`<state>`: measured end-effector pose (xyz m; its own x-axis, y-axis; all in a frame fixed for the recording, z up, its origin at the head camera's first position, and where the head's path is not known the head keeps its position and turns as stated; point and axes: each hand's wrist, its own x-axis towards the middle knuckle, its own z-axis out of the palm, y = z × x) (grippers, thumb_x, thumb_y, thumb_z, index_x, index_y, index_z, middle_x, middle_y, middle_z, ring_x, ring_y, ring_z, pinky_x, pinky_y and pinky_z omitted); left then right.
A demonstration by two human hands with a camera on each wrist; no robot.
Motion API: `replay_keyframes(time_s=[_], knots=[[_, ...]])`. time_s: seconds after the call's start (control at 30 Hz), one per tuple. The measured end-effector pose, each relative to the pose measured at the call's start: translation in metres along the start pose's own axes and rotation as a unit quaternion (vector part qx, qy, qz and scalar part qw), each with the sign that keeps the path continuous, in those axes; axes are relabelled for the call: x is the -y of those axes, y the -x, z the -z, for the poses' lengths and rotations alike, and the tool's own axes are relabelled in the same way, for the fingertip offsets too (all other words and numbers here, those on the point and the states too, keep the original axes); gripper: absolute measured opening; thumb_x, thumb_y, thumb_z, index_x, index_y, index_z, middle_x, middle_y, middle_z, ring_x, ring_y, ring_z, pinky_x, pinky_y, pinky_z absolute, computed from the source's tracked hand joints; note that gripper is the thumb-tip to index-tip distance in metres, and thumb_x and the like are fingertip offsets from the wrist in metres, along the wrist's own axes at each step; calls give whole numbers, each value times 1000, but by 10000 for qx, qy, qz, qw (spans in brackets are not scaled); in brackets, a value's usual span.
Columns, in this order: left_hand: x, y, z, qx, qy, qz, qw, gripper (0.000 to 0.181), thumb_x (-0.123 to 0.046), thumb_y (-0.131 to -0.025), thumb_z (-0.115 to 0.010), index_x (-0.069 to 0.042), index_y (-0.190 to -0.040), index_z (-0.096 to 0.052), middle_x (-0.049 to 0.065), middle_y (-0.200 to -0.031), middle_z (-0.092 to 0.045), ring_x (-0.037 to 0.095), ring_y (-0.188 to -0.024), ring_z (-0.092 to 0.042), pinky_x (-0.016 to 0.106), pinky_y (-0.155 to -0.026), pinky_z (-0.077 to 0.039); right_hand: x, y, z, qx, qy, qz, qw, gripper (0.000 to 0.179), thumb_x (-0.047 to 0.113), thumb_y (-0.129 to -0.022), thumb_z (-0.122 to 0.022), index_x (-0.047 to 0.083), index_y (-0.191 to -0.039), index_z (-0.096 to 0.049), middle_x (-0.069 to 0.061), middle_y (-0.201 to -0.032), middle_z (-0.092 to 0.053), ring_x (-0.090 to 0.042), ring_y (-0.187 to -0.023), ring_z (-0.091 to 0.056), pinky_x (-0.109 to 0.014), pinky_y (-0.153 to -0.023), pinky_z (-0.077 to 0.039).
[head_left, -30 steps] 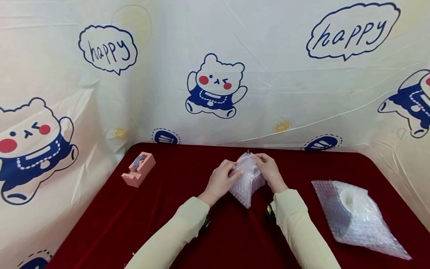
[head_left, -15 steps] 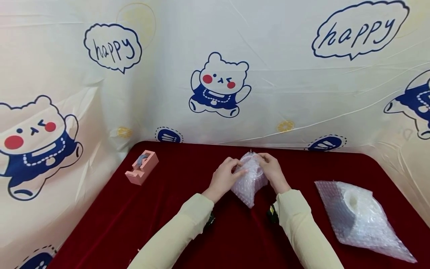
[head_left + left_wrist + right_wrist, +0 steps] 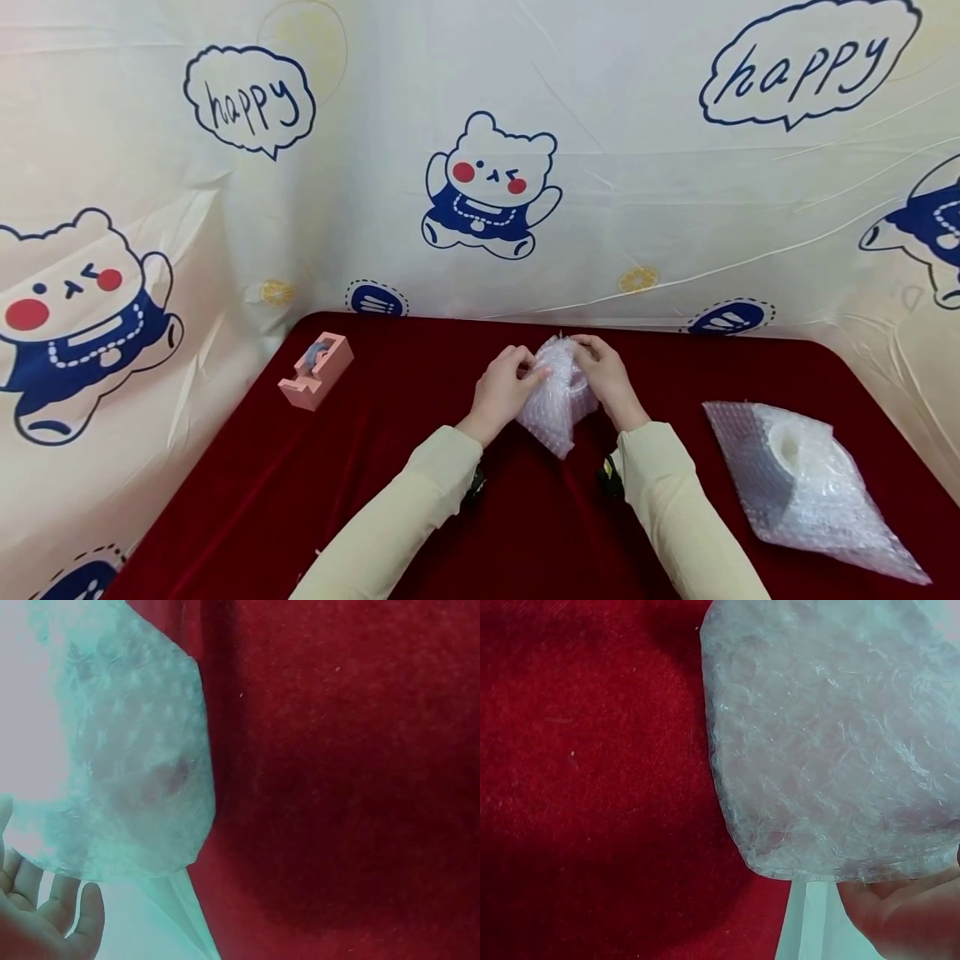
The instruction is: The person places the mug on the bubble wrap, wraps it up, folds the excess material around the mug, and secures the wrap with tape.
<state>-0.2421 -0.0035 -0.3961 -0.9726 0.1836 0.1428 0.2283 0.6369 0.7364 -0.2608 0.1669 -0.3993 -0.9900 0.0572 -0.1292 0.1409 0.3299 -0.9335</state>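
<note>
A small parcel of clear bubble wrap (image 3: 551,408) is between my hands near the back middle of the table. Some pale round rim shows through the plastic, but its kind is hard to make out. My left hand (image 3: 501,393) holds the parcel's left side, thumb on the front of the wrap. On the right upper edge, my right hand (image 3: 606,379) grips the plastic. Bubble wrap (image 3: 142,742) fills much of the left wrist view, with the left fingers (image 3: 88,919) at its lower edge. The right wrist view shows the right hand (image 3: 907,915) under the wrap's edge.
A pink tape dispenser (image 3: 317,372) with a bluish roll stands at the back left. A larger bubble-wrap piece (image 3: 813,487) lies at the right around a white ring-shaped thing. Dark red cloth (image 3: 420,367) covers the table; a printed curtain (image 3: 637,183) hangs behind it.
My left thumb and the wrap's front flap have shifted slightly to the right, and the fold stands sharper. Both hands stay on the parcel. The head view has moved a little.
</note>
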Motion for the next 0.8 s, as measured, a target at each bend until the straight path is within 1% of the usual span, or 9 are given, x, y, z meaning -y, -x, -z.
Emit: replay_keyframes(time_s=[0.13,0.17,0.23,0.3,0.4,0.5,0.63,0.73,0.8], knots=[[-4,-2,2,-92,-177,11,9998,21,-38,-88,-66,-17,-91,-63,-2,-96,-62,14,-85,-61,28,-65,-47,-1,-1,1,-28,137,5,9999,39,21,-103,-42,15,-141,-48,-12,-148,-44,-27,-126,-47,-40,-102,-42],[-5,-3,2,-112,-234,17,9997,21,-38,-88,-67,-17,-90,-64,-2,-95,-62,13,-81,-60,27,-64,-46,-1,-1,1,-20,209,28,9998,39,22,-103,-42,16,-141,-48,-12,-148,-43,-26,-123,-48,-39,-100,-43],[-6,-3,3,-136,-338,45,9993,22,-38,-87,-67,-17,-89,-64,-1,-93,-62,10,-75,-57,26,-61,-44,-2,-1,1,-60,329,129,9994,39,21,-103,-42,14,-140,-49,-13,-148,-44,-26,-122,-48,-39,-99,-43],[-7,-4,3,-128,-401,85,9991,22,-38,-87,-68,-16,-89,-64,-1,-92,-62,9,-71,-53,25,-59,-42,-3,-2,2,-42,398,223,9990,39,20,-103,-40,12,-141,-48,-14,-148,-43,-29,-125,-47,-42,-102,-42],[-8,-6,2,-84,-339,154,9993,22,-37,-87,-69,-16,-90,-65,0,-95,-62,11,-73,-53,25,-60,-42,-5,-3,2,52,430,300,9986,41,20,-103,-37,11,-142,-45,-15,-150,-41,-31,-135,-40,-47,-110,-36],[-8,-8,2,-44,-142,272,9995,24,-36,-86,-70,-15,-97,-64,2,-101,-63,15,-82,-58,27,-65,-44,-6,-3,3,270,422,310,9983,43,21,-104,-34,11,-145,-40,-16,-152,-36,-35,-138,-35,-51,-112,-32],[-6,-11,3,69,156,373,9992,39,-32,-85,-71,-14,-118,-60,7,-109,-64,22,-96,-61,34,-73,-48,-8,-2,3,452,431,372,9974,45,23,-104,-31,13,-148,-34,-18,-154,-32,-36,-139,-33,-53,-113,-30],[-5,-13,2,289,415,323,9982,49,-28,-88,-69,-10,-131,-55,12,-121,-60,26,-99,-61,38,-81,-51,-9,-2,3,490,395,493,9968,42,19,-104,-30,12,-146,-32,-20,-151,-34,-37,-137,-35,-54,-111,-32],[-3,-13,2,483,592,299,9966,51,-27,-90,-66,-9,-135,-53,14,-129,-56,26,-100,-62,38,-84,-52,-10,-2,2,456,414,569,9965,39,17,-104,-30,10,-143,-33,-22,-148,-37,-38,-134,-38,-53,-109,-34]])
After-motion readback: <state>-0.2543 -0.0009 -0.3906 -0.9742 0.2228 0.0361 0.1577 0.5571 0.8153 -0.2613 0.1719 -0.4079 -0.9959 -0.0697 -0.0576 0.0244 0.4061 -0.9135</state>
